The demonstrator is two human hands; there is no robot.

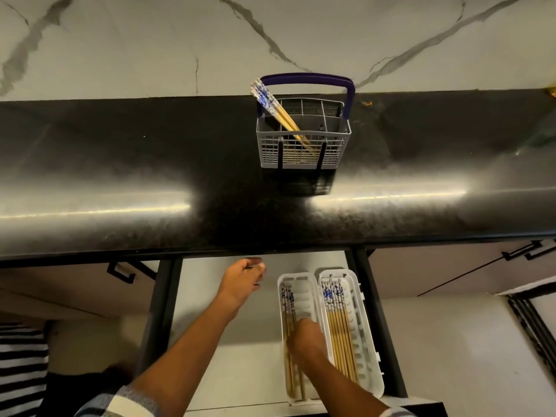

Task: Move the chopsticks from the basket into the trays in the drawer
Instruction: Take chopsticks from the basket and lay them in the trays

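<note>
A grey wire basket (304, 145) with a purple handle stands on the black counter. Several chopsticks (276, 111) with blue-and-white tops lean out of its left side. Below, in the open drawer (210, 296), lie two white trays side by side. The right tray (358, 296) holds several chopsticks (340, 329). The left tray (296, 284) holds a few chopsticks (288, 299), and my right hand (307, 341) is down over their lower part, fingers curled on them. My left hand (242, 279) hovers over the drawer's back, fingers loosely curled, holding nothing.
The black countertop (120, 176) overhangs the drawer's back edge. A marble wall (150, 40) rises behind the counter. Cabinet fronts with black handles (122, 270) flank the drawer. A striped cloth (21, 365) sits at lower left.
</note>
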